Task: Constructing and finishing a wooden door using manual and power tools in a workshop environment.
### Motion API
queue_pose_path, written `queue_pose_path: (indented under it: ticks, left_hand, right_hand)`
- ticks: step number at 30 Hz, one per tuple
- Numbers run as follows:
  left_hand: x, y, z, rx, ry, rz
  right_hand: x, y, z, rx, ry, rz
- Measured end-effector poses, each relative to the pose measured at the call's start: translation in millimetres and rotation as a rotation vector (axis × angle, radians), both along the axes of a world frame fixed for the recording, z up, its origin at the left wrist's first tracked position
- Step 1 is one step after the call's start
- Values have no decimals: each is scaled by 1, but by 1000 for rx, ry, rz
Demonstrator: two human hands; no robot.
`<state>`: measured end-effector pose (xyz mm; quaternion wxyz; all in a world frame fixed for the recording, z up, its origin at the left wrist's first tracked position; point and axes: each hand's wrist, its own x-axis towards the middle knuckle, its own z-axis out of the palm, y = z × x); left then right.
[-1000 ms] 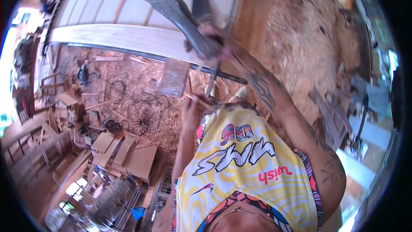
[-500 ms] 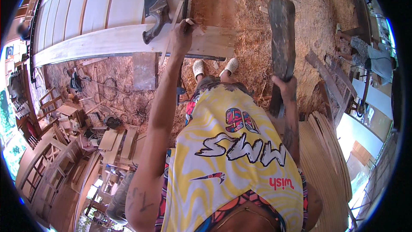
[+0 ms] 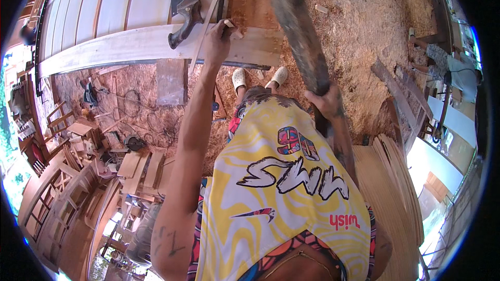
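Note:
My left hand (image 3: 220,41) is at the end of a pale board on the slatted wooden panel (image 3: 112,5), its fingers closed on a small wood piece (image 3: 234,30). A handsaw (image 3: 185,18) lies on the panel just left of that hand, beside a thin pale strip (image 3: 205,21). My right hand (image 3: 326,99) grips a long dark wooden club (image 3: 298,31), whose broad end is raised toward the panel's right end, apart from it. My feet in pale clogs (image 3: 239,77) stand on shavings below the panel's edge.
Stacked boards (image 3: 388,187) lie at lower right, with leaning planks (image 3: 388,86) above. A co-worker (image 3: 458,70) is at far right. Wooden offcuts (image 3: 138,169), chair-like frames (image 3: 47,198), tangled cables (image 3: 133,99) and a circular power tool (image 3: 134,143) occupy the left.
Since a second ago my right hand moved off the panel and my left hand rose onto it. In the last half second the club's raised end has swung leftward.

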<state>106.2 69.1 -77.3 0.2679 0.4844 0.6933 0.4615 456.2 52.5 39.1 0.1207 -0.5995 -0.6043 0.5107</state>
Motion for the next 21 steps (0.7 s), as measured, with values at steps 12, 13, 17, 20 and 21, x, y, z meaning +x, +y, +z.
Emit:
queue_pose_path:
  ticks: [12,13,17,20,21]
  left_hand:
    - [-2,5,0,165,18,-93]
    - [-2,5,-1,206,-1,-111]
    - [1,5,2,156,-56,-107]
    - [-3,5,-6,236,170,-140]
    - [-3,5,2,233,144,-172]
  right_hand:
    - [-104,27,78,304,256,290]
    - [-104,26,74,288,234,280]
    - [-90,28,49,178,-12,277]
    - [-81,32,32,147,-153,373]
    - [-82,28,34,163,-96,283]
